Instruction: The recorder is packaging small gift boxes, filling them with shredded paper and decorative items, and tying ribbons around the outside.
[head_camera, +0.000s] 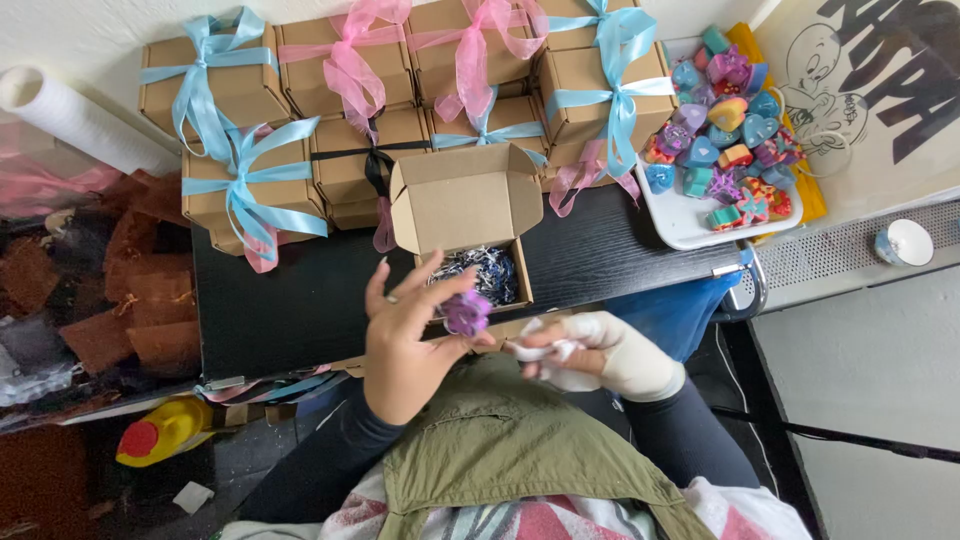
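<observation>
My left hand (405, 330) is raised over the near edge of the black table (300, 300), its fingers holding a small purple flower-shaped piece (467, 312). My right hand (590, 355), in a white glove, holds a small white cloth or tissue (548, 350) close beside the purple piece. Just beyond my hands stands an open brown cardboard box (465, 205) with dark and white shredded paper (480, 268) inside.
Several closed brown boxes tied with blue ribbons (215, 85) and pink ribbons (345, 60) are stacked at the back. A white tray (690, 225) of colourful shaped pieces sits at the right. A yellow bottle (165, 432) lies lower left; a white roll (70, 115) upper left.
</observation>
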